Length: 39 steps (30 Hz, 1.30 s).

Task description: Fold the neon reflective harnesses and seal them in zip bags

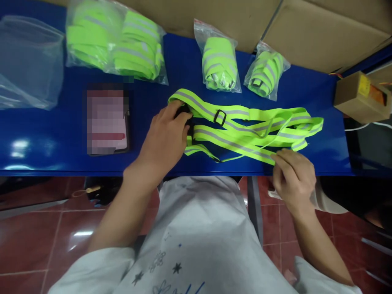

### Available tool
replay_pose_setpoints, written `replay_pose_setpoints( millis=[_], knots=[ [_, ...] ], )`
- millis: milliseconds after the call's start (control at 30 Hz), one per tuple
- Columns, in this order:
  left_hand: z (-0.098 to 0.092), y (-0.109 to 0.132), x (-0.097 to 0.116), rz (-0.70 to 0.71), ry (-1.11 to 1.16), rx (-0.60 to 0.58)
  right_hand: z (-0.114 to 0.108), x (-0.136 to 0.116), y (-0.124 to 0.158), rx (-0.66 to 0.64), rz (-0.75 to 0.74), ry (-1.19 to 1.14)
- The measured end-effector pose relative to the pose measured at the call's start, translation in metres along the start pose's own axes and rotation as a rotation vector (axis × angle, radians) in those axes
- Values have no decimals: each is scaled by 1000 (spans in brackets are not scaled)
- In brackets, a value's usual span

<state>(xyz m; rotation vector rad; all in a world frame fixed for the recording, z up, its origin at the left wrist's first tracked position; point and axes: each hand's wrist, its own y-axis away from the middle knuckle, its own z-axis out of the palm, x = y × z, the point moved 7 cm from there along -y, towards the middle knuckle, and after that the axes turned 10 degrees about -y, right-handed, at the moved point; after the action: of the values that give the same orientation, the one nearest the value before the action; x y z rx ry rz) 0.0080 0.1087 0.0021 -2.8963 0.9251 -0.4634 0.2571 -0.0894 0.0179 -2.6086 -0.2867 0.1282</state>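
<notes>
The reflective strap, neon yellow with grey stripes, lies spread in long loops across the centre of the blue table; the left hand is closed over its left end, fingers curled round the black buckle; the right hand pinches the lowest band at centre right, near the table's front edge; the two hands are well apart, each clamped on the same strap. Handling it well seems to call for a firm anchor at the buckle while the right-hand pinch draws the bands taut and flat, stripes up, so that no loop twists or snags the black slider just right of the left hand; the thin loose edge under the bands looks likely to tangle if pulled fast.

The table is glossy and catches the light at lower left; a large bag of folded straps sits at upper left, two small bagged straps at upper centre, empty clear bags at far left; a blurred tablet lies left of the hand; cardboard boxes line the top; a small box stands at right; red floor tiles show below.
</notes>
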Motion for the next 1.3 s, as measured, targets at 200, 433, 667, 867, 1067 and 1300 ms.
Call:
replay_pose_setpoints(
  millis=[200,433,667,867,1067,1300],
  knots=[
    [-4,2,2,1,85,-71,20,-37,-31,-72,-49,8],
    [6,21,13,155,91,-118,3,-4,-51,-51,-11,-49],
    [9,25,20,232,29,-24,19,11,-56,-312,66,150],
    [11,21,25,259,78,19,33,13,-60,-345,197,132],
    [15,28,22,232,-19,30,46,19,-66,-262,253,146],
    [3,33,30,310,-93,-37,50,38,-63,-10,206,-49]
  ],
)
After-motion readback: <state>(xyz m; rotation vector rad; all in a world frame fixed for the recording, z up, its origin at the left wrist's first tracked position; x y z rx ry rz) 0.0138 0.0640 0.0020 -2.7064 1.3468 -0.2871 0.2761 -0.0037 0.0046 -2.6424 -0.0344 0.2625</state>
